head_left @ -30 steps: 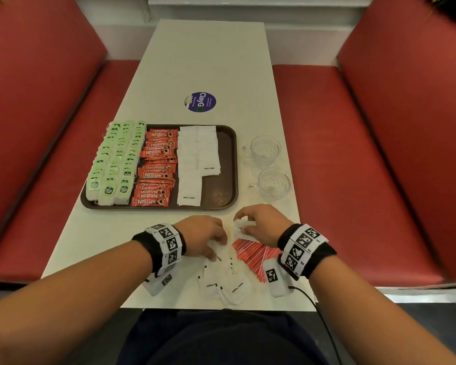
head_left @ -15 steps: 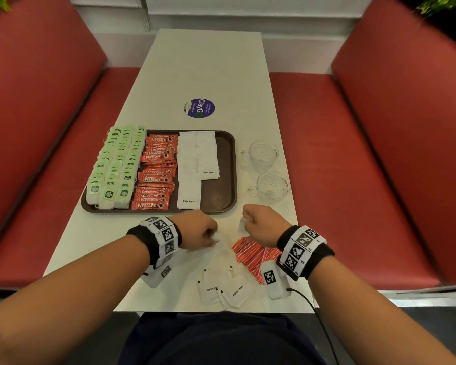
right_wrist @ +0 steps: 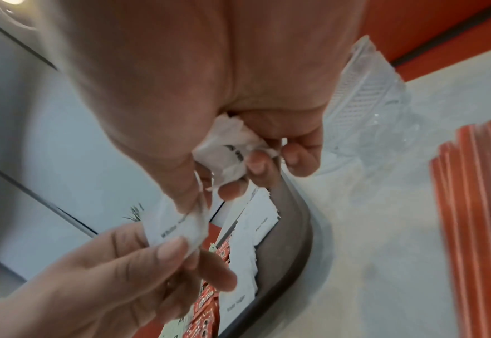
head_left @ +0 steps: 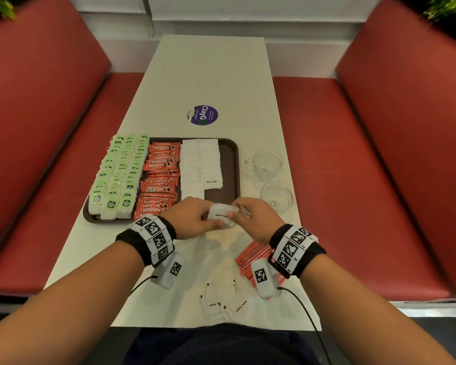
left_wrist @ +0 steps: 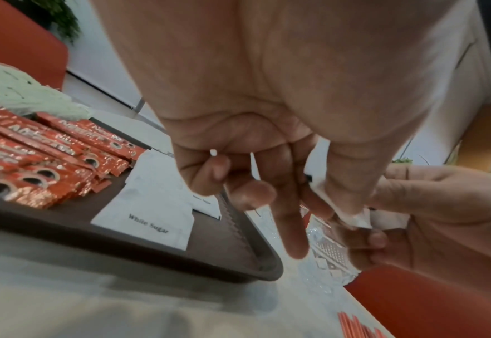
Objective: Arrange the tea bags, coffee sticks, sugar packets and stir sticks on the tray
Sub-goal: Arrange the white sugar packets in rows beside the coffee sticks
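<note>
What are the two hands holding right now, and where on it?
Both hold white sugar packets above the tray's near edge. The left hand pinches one packet's left end; the right hand pinches its right end and clutches more packets.

My table [head_left: 208,75] carries a brown tray [head_left: 233,164], two glass cups [head_left: 267,163], a round sticker [head_left: 202,115], loose sugar packets [head_left: 228,302] and red stir sticks [head_left: 250,255].
</note>
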